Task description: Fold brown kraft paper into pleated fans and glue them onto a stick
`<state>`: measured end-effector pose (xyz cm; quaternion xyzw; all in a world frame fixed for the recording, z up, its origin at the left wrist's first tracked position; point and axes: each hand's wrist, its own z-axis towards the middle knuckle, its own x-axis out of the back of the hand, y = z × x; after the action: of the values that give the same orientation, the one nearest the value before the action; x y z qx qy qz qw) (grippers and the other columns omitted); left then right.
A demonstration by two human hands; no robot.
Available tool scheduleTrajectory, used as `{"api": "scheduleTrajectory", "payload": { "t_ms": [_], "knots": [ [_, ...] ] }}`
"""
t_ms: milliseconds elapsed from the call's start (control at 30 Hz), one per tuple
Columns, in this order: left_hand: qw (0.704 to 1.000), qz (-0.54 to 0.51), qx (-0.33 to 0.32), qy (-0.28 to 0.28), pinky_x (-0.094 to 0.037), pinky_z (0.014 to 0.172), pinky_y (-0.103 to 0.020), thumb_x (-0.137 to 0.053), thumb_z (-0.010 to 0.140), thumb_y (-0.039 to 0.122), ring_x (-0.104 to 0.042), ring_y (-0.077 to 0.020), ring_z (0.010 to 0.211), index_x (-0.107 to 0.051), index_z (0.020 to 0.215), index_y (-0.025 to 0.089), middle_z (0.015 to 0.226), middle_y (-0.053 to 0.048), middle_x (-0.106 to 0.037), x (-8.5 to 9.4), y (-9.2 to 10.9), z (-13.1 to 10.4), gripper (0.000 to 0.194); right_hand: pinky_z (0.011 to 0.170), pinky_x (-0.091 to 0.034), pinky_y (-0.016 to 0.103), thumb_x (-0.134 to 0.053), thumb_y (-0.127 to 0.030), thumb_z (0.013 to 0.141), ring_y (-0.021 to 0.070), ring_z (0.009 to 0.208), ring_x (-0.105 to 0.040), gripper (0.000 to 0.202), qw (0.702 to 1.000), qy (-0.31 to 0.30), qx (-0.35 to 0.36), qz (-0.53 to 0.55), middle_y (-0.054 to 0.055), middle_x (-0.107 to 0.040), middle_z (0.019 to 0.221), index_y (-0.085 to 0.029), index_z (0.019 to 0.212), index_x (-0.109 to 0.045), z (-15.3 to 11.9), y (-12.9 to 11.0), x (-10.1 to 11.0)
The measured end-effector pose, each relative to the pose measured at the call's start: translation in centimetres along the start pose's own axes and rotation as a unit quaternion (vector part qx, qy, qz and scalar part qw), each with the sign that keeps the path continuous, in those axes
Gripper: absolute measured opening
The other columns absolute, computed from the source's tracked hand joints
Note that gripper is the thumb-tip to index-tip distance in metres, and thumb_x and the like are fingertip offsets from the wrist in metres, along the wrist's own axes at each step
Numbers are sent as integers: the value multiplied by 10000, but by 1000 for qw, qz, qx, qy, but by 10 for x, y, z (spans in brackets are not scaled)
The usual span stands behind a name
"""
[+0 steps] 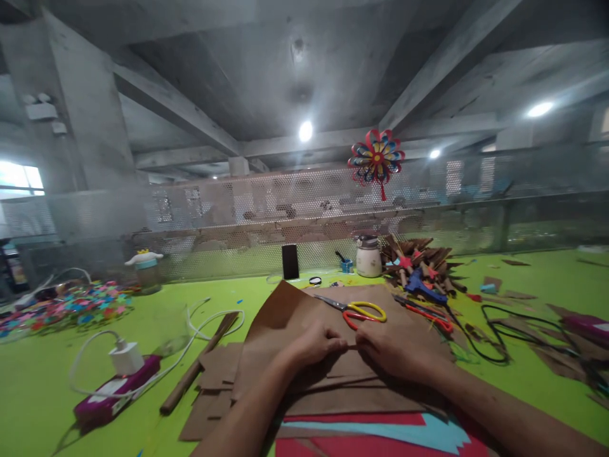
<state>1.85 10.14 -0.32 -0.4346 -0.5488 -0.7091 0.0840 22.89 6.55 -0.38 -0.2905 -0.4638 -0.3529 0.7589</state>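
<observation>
My left hand (316, 343) and my right hand (397, 349) meet over a stack of brown kraft paper (328, 397). Both are closed, fingertips pinching a thin brown piece of paper (352, 347) between them; its full shape is hidden by the fingers. Just beyond the hands, scissors (366, 311) with yellow and red handles lie on the paper. One sheet's far left corner (284, 295) curls upward. Under the stack, nearest me, red paper (328, 446) and light blue paper (394, 431) stick out.
Left are a purple power strip (114, 393) with a white plug, a cable, a brown paper roll (190, 374) and colourful stars (90, 304). Right are red-handled scissors (428, 314), a blue glue gun (423, 285) and rolled paper pieces (419, 257). A white jar (368, 259) stands behind.
</observation>
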Motion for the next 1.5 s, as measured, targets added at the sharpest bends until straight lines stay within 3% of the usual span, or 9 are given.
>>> {"api": "scheduleTrajectory", "payload": {
  "t_ms": [133,233,367,500,700,867,1167,1500],
  "knots": [
    [1000,1,-25,3,-206,479,-215,-529,726,538,-280,-81,535,-600,650,123,542,42,-352,-3,-6,4,428,595,-375,227,-532,-299,776,143,695,-538,229,975,-57,11,215,35,-640,828,-176,940,-632,8,2,3],
    [999,-13,-32,18,-229,488,-207,-528,736,522,-306,-85,556,-637,707,119,563,37,-388,-4,-7,5,419,541,-345,215,-478,-364,813,111,600,-469,282,950,-105,18,295,10,-586,684,-139,796,-649,22,9,-5],
    [998,-11,-52,42,-241,488,-204,-540,735,504,-325,-82,551,-646,713,119,560,38,-413,-1,-3,3,400,464,-232,210,-521,-460,775,77,510,-317,378,950,-104,-1,293,-39,-395,527,-128,601,-571,38,15,-10],
    [997,-34,-46,43,-260,493,-207,-537,735,514,-352,-82,544,-653,727,118,562,31,-450,6,1,0,413,446,-195,212,-537,-471,760,66,485,-280,390,938,-107,-7,329,-49,-358,508,-132,566,-524,43,17,-10],
    [997,-72,25,22,-236,461,-216,-654,576,573,-337,-72,488,-597,605,115,498,36,-448,9,5,-1,462,454,-258,208,-507,-462,788,77,469,-363,410,941,-104,-2,322,-23,-454,484,-134,543,-529,34,22,-18],
    [993,-82,85,-6,-228,438,-223,-641,585,594,-365,-78,441,-571,600,133,461,26,-467,7,11,0,466,460,-284,210,-467,-497,817,81,460,-397,458,944,-122,18,305,0,-501,480,-134,548,-546,28,22,-7],
    [993,-92,70,-3,-240,436,-214,-682,561,541,-366,-68,446,-587,622,126,491,31,-469,5,3,5,430,460,-313,209,-448,-487,831,92,456,-451,414,936,-165,0,312,-4,-514,483,-141,632,-557,25,19,-1],
    [992,-104,9,-69,-292,444,-212,-600,663,546,-441,-86,449,-556,604,127,471,12,-498,6,8,2,425,564,-358,213,-480,-383,824,116,634,-487,321,960,-94,57,256,23,-590,698,-117,782,-654,27,23,-10]
  ]
}}
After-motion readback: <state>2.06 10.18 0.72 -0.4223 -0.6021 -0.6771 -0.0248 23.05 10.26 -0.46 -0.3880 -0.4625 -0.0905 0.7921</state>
